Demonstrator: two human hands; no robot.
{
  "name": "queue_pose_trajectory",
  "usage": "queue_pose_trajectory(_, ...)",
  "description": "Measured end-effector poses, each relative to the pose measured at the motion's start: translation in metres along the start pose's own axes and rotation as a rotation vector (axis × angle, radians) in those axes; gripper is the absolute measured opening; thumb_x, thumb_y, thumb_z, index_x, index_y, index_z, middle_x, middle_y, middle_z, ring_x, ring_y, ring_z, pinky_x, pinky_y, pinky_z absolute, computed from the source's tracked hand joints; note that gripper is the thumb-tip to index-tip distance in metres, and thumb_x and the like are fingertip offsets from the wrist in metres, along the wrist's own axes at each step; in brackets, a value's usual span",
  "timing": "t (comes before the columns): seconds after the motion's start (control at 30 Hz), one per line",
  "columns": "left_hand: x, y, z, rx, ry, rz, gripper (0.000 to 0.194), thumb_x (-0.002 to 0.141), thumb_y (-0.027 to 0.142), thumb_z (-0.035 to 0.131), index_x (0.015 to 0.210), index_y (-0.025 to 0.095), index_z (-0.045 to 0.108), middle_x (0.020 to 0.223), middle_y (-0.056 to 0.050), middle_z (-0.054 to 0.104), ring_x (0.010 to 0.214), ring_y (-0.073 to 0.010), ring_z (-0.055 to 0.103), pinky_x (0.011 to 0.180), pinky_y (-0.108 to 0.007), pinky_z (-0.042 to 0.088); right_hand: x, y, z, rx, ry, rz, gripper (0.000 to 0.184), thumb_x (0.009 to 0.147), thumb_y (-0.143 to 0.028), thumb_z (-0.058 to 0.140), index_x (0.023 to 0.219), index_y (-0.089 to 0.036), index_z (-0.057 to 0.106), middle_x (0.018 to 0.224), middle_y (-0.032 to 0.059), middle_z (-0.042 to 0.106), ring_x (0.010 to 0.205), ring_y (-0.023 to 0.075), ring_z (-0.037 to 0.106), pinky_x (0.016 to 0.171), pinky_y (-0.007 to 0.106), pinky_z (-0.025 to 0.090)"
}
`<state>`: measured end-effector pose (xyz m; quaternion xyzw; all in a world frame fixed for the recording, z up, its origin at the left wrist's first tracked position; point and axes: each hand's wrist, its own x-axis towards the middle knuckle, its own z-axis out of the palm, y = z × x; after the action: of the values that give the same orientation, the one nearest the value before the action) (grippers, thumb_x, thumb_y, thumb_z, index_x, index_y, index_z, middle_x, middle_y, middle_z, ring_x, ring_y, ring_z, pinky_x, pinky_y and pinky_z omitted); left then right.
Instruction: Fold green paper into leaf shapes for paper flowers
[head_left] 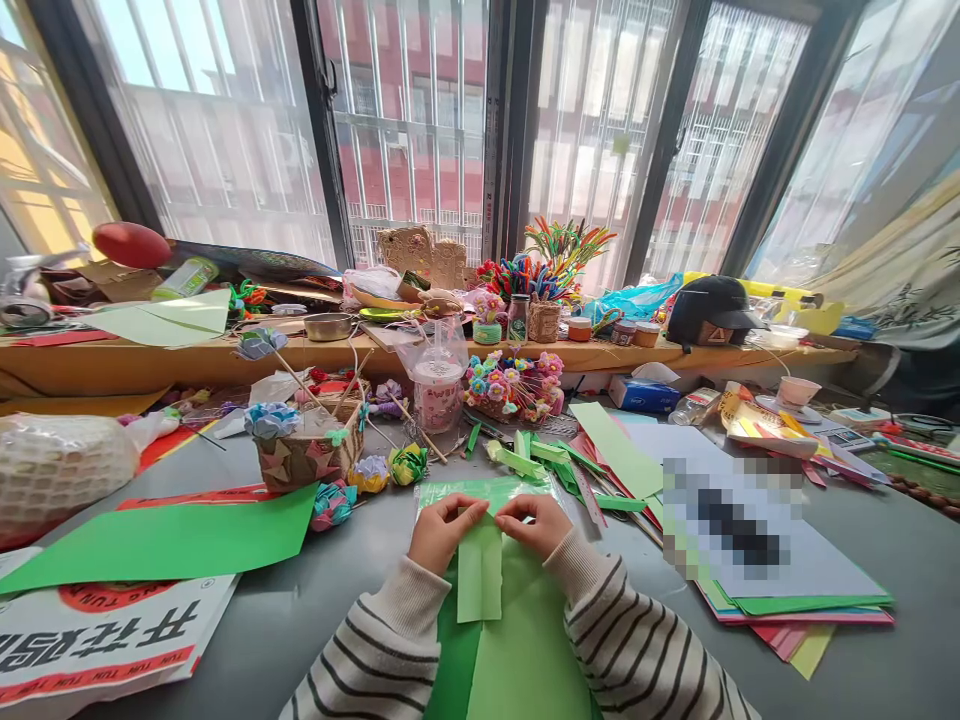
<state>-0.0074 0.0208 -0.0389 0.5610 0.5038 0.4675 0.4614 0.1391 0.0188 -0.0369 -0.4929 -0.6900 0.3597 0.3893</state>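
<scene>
My left hand (pixel 444 528) and my right hand (pixel 537 522) meet near the table's middle, thumbs and fingers pinched at the top end of a light green paper strip (pixel 478 580). Crease lines run along the strip, and its lower end hangs toward me. Under it lie a larger light green sheet (pixel 525 640) and a darker green sheet (pixel 452 660). A clear plastic sleeve (pixel 442 490) shows just beyond my fingers. Several folded green paper strips (pixel 536 455) lie in a heap behind my right hand.
On the left stand a cardboard basket (pixel 304 455) with paper flowers and a green sheet (pixel 165 535). A paper stack (pixel 787 540) lies right. A plastic cup (pixel 439 395) stands behind, below the cluttered windowsill (pixel 405 352) with pipe cleaners (pixel 532 278) and a black cap (pixel 709 308).
</scene>
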Motion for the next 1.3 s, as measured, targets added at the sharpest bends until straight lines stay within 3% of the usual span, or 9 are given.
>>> queue_pose_trajectory(0.33,0.0015,-0.0026,0.0004,0.012,0.003,0.011,0.024,0.053,0.035,0.061,0.061,0.013,0.060,0.053,0.000,0.054,0.050,-0.0109,0.046,0.046,-0.021,0.034,-0.0006,0.0000,0.0004,-0.001,0.018,-0.016,0.012,0.060,-0.019,0.053,0.061,-0.012,0.063,0.056,0.0031,0.060,0.050,0.0098,0.050,0.051,0.021,0.041)
queue_pose_trajectory(0.53,-0.0016,0.0038,0.0023,-0.129,-0.062,0.008,0.034,0.051,0.027,0.064,0.080,0.013,0.053,0.054,0.002,0.054,0.054,-0.0119,0.051,0.050,-0.022,0.039,0.0004,0.0011,0.0006,0.000,0.023,-0.015,0.011,0.060,-0.019,0.054,0.061,-0.013,0.063,0.055,0.0021,0.059,0.050,0.0094,0.049,0.050,0.020,0.040)
queue_pose_trajectory(0.7,-0.0011,0.0048,0.0011,-0.166,0.014,0.025,0.044,0.049,0.026,0.065,0.085,0.015,0.043,0.046,0.007,0.050,0.043,-0.0092,0.048,0.043,-0.020,0.036,0.0015,0.0037,0.0006,-0.003,0.011,-0.005,0.012,0.060,-0.018,0.054,0.062,-0.012,0.064,0.055,0.0029,0.059,0.050,0.0095,0.049,0.049,0.020,0.040)
queue_pose_trajectory(0.9,0.0025,0.0015,-0.0031,-0.238,0.162,-0.006,0.049,0.044,0.033,0.067,0.083,0.017,0.042,0.053,0.003,0.058,0.052,-0.0150,0.056,0.048,-0.024,0.041,0.0019,0.0028,-0.0045,-0.001,0.032,0.026,0.011,0.059,-0.015,0.053,0.060,-0.014,0.064,0.055,0.0023,0.061,0.050,0.0099,0.051,0.051,0.021,0.042)
queue_pose_trajectory(1.1,0.0016,-0.0004,0.0023,-0.258,0.078,-0.023,0.052,0.044,0.031,0.067,0.086,0.016,0.041,0.049,0.004,0.056,0.047,-0.0139,0.055,0.044,-0.022,0.040,0.0008,-0.0004,0.0005,0.022,0.059,-0.031,0.018,0.062,-0.031,0.054,0.061,-0.015,0.062,0.055,0.0015,0.058,0.052,0.0102,0.050,0.051,0.021,0.040)
queue_pose_trajectory(1.3,0.0008,-0.0015,0.0029,-0.290,-0.047,-0.081,0.060,0.047,0.028,0.068,0.095,0.016,0.035,0.054,0.001,0.059,0.050,-0.0146,0.056,0.048,-0.025,0.042,0.0014,0.0034,0.0025,-0.014,0.075,-0.034,0.015,0.062,-0.025,0.052,0.057,-0.012,0.058,0.053,0.0011,0.055,0.051,0.0095,0.047,0.051,0.020,0.038)
